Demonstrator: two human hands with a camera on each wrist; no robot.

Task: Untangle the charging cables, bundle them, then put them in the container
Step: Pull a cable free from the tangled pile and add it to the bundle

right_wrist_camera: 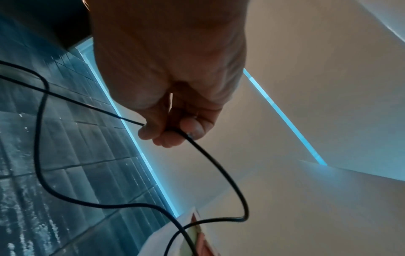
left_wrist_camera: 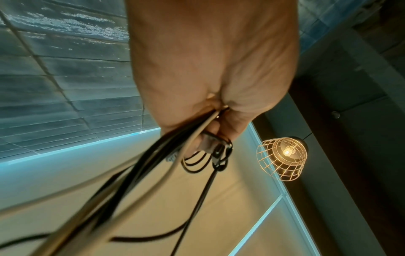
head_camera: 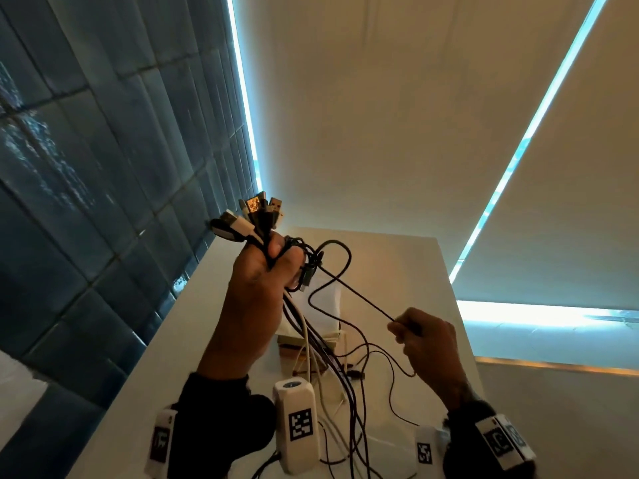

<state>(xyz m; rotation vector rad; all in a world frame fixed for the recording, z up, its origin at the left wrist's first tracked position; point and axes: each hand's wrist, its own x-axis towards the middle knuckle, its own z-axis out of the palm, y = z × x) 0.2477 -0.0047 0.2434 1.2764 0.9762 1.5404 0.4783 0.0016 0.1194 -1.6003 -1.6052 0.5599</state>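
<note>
Head view shows the left hand [head_camera: 256, 292] raised at about 10 o'clock from the frame's centre, fist closed round a bunch of charging cables [head_camera: 311, 344] with their plugs [head_camera: 252, 216] fanned out above the thumb. A small knot [head_camera: 307, 267] sits just beside the fingers at 3 o'clock of that fist. From it one thin black cable [head_camera: 356, 295] runs taut down toward 4 o'clock into the right hand [head_camera: 425, 344], which pinches it between thumb and curled fingers.

To do this step well, I judge the right hand should slacken rather than pull harder, since tension would tighten the knot; feeding the loose loop back through looks wiser, while the left keeps the plug ends together.

Below, the cable tails trail onto a pale table [head_camera: 179, 357]. A small box [head_camera: 328, 305], possibly the container, stands at 12 o'clock of the tails, partly hidden. Dark tiles [head_camera: 86, 167] cover the wall at 9 o'clock; pale blinds [head_camera: 380, 98] edged with daylight fill 12 to 3 o'clock.
</note>
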